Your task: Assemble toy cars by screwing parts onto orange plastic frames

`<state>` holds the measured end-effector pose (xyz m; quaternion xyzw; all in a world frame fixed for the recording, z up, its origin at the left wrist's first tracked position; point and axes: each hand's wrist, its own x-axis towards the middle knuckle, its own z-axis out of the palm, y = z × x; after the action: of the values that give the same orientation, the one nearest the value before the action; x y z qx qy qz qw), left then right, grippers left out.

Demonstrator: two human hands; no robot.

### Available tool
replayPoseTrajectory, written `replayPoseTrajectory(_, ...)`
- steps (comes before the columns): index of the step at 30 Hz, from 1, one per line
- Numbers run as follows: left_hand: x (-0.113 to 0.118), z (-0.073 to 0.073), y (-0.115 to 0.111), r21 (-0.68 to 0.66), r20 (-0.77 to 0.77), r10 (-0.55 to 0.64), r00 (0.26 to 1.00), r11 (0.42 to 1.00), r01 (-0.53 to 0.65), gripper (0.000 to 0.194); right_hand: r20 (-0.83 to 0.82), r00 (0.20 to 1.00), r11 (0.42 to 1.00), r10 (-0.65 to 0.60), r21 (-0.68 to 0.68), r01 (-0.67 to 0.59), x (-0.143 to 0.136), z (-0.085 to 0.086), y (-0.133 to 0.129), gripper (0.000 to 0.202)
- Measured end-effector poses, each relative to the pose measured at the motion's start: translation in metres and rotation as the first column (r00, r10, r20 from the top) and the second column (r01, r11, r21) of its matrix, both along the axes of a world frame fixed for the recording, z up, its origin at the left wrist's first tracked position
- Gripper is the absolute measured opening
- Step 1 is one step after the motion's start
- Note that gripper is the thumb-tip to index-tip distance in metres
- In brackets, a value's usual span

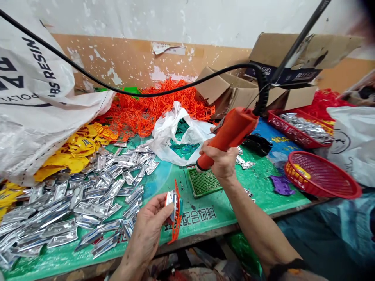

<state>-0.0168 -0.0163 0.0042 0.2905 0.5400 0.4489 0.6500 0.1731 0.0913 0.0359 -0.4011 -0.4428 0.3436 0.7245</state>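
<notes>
My left hand [152,216], low in the centre, pinches a small stack of parts: a silver piece [170,200] against an orange plastic frame [177,218], with a bit of teal behind. My right hand [221,158] is wrapped round a red-orange power screwdriver [231,130], whose dark tip end points down to the left. A black cable runs from its top. Beneath the tool lies a green perforated tray [205,182]. Many shiny silver pieces [93,208] cover the table on the left.
A white bag [164,146] with teal parts lies mid-table, before a heap of orange frames [137,113]. Yellow parts [68,154] and a big white sack [32,101] are left. Right: red baskets [325,187], a purple piece [281,185], a black object [258,144], cardboard boxes [243,91].
</notes>
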Motion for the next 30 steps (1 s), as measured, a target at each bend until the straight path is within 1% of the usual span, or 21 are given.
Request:
replayPoseTrajectory(6, 0.004, 0.003, 0.004, 0.0, 0.013, -0.036, 0.999, 0.999, 0.036, 0.034, -0.014, 1.0, 1.0, -0.018, -0.005, 0.018, 0.001, -0.005, 0.005, 0.014)
replayPoseTrajectory(10, 0.004, 0.005, 0.005, -0.019, 0.001, -0.027, 1.0, 0.999, 0.027, 0.036, 0.012, 1.0, 0.999, -0.025, -0.025, 0.026, 0.0, -0.007, 0.005, 0.016)
replayPoseTrajectory(14, 0.002, 0.005, 0.005, -0.019, 0.003, -0.025, 1.0, 1.0, 0.025, 0.035, 0.014, 0.999, 0.998, -0.043, -0.034, 0.044, 0.001, -0.007, 0.004, 0.017)
replayPoseTrajectory(17, 0.001, 0.004, 0.005, -0.013, -0.011, -0.05, 0.999, 0.999, 0.05, 0.034, 0.032, 0.999, 0.998, -0.041, -0.04, 0.042, 0.0, -0.006, 0.003, 0.018)
replayPoseTrajectory(22, 0.003, 0.001, 0.007, 0.024, -0.095, -0.112, 0.989, 0.993, 0.115, 0.03, 0.051, 0.999, 0.999, -0.018, -0.032, 0.02, -0.003, -0.002, 0.003, 0.015)
replayPoseTrajectory(27, 0.006, -0.002, 0.012, 0.04, -0.24, -0.216, 0.947, 0.972, 0.232, 0.033, 0.077, 0.997, 1.0, 0.0, -0.024, 0.002, -0.003, -0.003, 0.003, 0.014)
replayPoseTrajectory(30, 0.008, -0.003, 0.015, 0.036, -0.29, -0.246, 0.925, 0.963, 0.268, 0.032, 0.041, 0.999, 1.0, -0.004, -0.024, 0.005, 0.0, -0.004, 0.004, 0.015)
